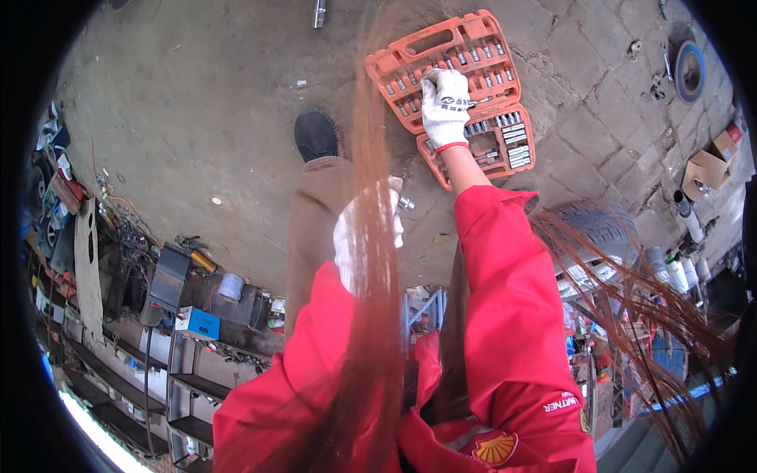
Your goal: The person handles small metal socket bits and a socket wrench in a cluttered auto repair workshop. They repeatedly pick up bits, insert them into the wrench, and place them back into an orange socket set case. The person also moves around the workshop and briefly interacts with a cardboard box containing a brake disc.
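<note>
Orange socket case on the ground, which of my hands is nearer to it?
Right. Your right hand is over the orange socket case; your left hand is apart from it, lower and farther left in the picture, over your brown trouser leg.

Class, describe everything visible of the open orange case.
The orange case, plastic by its look, lies open on the floor, both halves spread and angled in the view. The upper half has a long handle slot and rows of silvery pieces; the lower holds more, closely packed at its right. The gloved right hand is over it, hiding part; whether it touches is unclear.
</note>
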Action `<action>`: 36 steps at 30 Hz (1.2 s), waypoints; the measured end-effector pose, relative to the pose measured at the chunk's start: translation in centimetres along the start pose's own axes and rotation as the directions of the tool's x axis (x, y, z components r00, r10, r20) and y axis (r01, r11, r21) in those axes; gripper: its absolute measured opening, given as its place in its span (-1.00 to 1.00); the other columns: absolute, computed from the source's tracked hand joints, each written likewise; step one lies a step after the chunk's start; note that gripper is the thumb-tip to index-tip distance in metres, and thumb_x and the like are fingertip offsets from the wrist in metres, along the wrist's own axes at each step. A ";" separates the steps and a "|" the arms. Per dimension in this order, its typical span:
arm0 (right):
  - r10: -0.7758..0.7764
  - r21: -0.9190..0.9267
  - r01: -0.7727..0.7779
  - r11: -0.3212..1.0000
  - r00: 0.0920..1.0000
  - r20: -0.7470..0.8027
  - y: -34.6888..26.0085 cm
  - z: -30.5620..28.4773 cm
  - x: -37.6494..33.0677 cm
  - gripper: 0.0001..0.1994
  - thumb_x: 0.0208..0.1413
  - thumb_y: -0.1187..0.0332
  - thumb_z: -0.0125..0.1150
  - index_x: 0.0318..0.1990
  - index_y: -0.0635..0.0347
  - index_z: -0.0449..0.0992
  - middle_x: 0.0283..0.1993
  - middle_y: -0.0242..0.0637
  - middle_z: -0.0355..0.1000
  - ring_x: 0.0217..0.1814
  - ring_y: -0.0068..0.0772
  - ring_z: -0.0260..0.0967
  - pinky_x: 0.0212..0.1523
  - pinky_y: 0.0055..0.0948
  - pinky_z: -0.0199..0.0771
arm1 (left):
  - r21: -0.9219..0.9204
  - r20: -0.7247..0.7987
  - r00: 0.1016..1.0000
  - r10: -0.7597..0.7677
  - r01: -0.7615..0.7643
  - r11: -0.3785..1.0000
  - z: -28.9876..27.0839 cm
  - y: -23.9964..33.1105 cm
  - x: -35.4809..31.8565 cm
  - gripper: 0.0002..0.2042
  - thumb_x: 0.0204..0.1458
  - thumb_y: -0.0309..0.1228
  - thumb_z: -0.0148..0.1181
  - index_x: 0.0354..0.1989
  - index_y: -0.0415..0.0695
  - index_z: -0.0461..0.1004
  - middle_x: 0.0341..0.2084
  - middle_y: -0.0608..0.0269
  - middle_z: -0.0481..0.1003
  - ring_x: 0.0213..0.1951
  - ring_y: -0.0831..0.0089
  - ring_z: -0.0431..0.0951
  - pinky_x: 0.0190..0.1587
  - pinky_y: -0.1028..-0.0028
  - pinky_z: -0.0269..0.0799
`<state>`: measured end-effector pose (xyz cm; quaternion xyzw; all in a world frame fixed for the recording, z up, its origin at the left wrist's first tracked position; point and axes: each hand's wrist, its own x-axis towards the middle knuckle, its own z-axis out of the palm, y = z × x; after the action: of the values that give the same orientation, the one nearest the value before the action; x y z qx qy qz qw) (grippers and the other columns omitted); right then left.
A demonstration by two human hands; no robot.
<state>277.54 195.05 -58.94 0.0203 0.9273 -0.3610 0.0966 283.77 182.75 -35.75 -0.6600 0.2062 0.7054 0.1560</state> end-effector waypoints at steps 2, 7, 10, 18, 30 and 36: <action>0.056 0.217 -0.043 0.975 0.997 -0.052 -0.3 0.0 0.2 -0.90 0.11 0.45 0.16 -0.22 0.15 0.46 -0.24 -0.21 0.44 -0.17 -0.21 0.35 -0.13 -0.25 0.38 | 0.287 -0.017 0.997 0.077 -0.069 0.956 -0.3 -0.4 0.0 -0.81 0.19 -0.43 0.10 -0.09 -0.23 0.49 -0.47 0.35 0.43 -0.56 0.70 0.26 -0.58 0.69 0.06; 0.314 0.848 -0.482 0.222 0.858 0.406 -2.6 -3.2 -0.4 -0.91 0.23 0.39 0.01 -0.20 0.18 0.37 -0.25 -0.30 0.39 -0.26 -0.52 0.33 -0.21 -0.45 0.42 | 0.010 0.063 0.997 0.047 -0.048 0.999 0.1 0.1 0.2 -0.80 0.18 -0.42 0.12 -0.09 -0.22 0.50 -0.45 0.37 0.44 -0.55 0.71 0.26 -0.58 0.69 0.06; 0.065 0.735 -0.643 -0.216 0.742 0.667 -5.1 -7.9 -2.9 -0.91 0.20 0.39 -0.04 -0.23 0.19 0.35 -0.18 -0.23 0.37 -0.28 -0.47 0.32 -0.26 -0.41 0.42 | 0.197 -0.053 0.988 0.148 -0.135 0.971 0.8 -0.3 -0.4 -0.79 0.17 -0.41 0.14 -0.08 -0.23 0.50 -0.46 0.41 0.43 -0.55 0.73 0.25 -0.57 0.70 0.05; 0.076 0.299 -0.723 0.623 0.436 0.897 -10.6 -15.6 -3.6 -0.73 0.02 0.41 0.32 -0.12 0.31 0.54 -0.20 -0.43 0.45 -0.20 -0.67 0.36 -0.14 -0.58 0.42 | 0.205 -0.084 0.980 0.180 -0.160 0.966 0.6 -0.5 0.1 -0.75 0.16 -0.38 0.16 -0.04 -0.24 0.49 -0.45 0.44 0.42 -0.54 0.74 0.26 -0.56 0.70 0.10; 0.324 0.190 -0.582 0.791 0.661 0.677 -6.5 -10.6 -1.4 -0.71 -0.03 0.22 0.33 -0.22 0.23 0.59 -0.26 -0.26 0.56 -0.21 -0.46 0.50 -0.13 -0.46 0.49 | 0.053 -0.057 0.970 0.235 -0.232 0.971 -0.2 0.1 0.3 -0.71 0.22 -0.34 0.09 0.03 -0.21 0.44 -0.46 0.46 0.37 -0.57 0.78 0.21 -0.57 0.74 0.09; 0.388 -0.113 -0.371 0.922 0.880 0.275 -1.8 -3.6 0.8 -0.69 0.08 0.14 0.24 -0.16 0.18 0.58 -0.22 -0.22 0.57 -0.17 -0.28 0.53 -0.10 -0.33 0.47 | 0.072 -0.015 0.997 0.080 -0.079 0.994 0.0 0.5 0.0 -0.73 0.24 -0.36 0.06 0.03 -0.22 0.42 -0.43 0.42 0.37 -0.54 0.74 0.20 -0.56 0.73 0.05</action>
<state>275.97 196.17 -55.31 0.1454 0.8906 -0.3075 0.3018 283.53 182.28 -35.74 -0.6513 0.2589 0.6974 0.1495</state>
